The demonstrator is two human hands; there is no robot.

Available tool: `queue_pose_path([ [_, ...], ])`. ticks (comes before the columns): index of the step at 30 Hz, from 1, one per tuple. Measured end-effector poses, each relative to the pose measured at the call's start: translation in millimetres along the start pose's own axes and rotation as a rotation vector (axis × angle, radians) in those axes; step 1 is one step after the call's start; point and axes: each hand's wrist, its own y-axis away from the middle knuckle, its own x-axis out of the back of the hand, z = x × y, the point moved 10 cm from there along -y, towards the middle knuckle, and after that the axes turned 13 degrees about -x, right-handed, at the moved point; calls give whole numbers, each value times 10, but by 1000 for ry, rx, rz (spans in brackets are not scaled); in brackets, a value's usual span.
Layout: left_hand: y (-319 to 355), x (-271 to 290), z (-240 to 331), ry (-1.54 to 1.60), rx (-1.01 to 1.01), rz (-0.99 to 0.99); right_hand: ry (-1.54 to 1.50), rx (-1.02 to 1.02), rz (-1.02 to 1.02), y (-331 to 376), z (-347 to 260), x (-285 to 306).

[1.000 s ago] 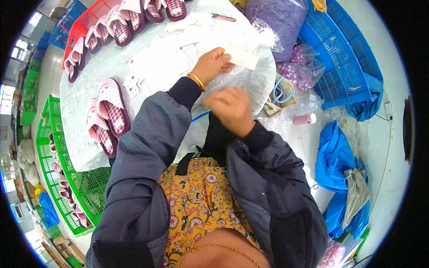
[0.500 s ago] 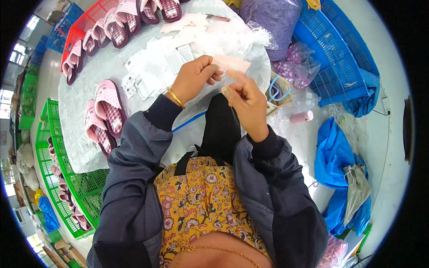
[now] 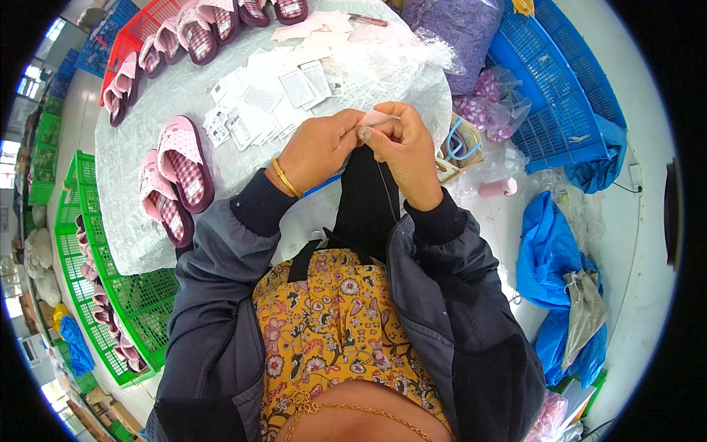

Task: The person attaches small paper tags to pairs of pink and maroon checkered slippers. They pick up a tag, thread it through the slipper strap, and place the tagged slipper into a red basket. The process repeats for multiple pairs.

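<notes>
Over the near edge of the table, my left hand (image 3: 322, 147) and my right hand (image 3: 403, 158) meet, fingertips touching. Both are closed on a small pink paper card (image 3: 378, 117), mostly covered by the fingers. From below my right hand's fingers hangs a thin dark thread (image 3: 384, 184); where it ends between the fingers is hidden. White printed cards (image 3: 258, 99) lie spread on the table beyond my left hand, with more pink cards (image 3: 318, 28) farther back. A pair of pink slippers with checked insoles (image 3: 182, 166) rests to the left.
Several more slippers (image 3: 200, 40) line the far table edge by a red basket (image 3: 140, 29). Green baskets (image 3: 140, 302) stand at the left, a blue basket (image 3: 541, 96) at the right. A small box with blue cord (image 3: 462, 140) and a pink spool (image 3: 498, 188) are right of my hand.
My hands have come together, and the pink card, earlier showing widely from my left hand, is now mostly covered. My right hand's fingers have closed onto it. The view has shifted slightly.
</notes>
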Motion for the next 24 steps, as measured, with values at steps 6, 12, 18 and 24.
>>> queue_pose_path([
  [6, 34, 13, 44, -31, -18, -13, -125, -37, -48, -2, 78, -36],
  [12, 104, 29, 136, -43, -71, -29, -233, -145, -145, -22, 200, -81],
  [18, 278, -14, -135, 463, 199, -129, -237, -266, -292, 69, 217, -245],
  [24, 437, -27, -188, 523, 223, -115, -215, -321, -345, 154, 369, -364],
])
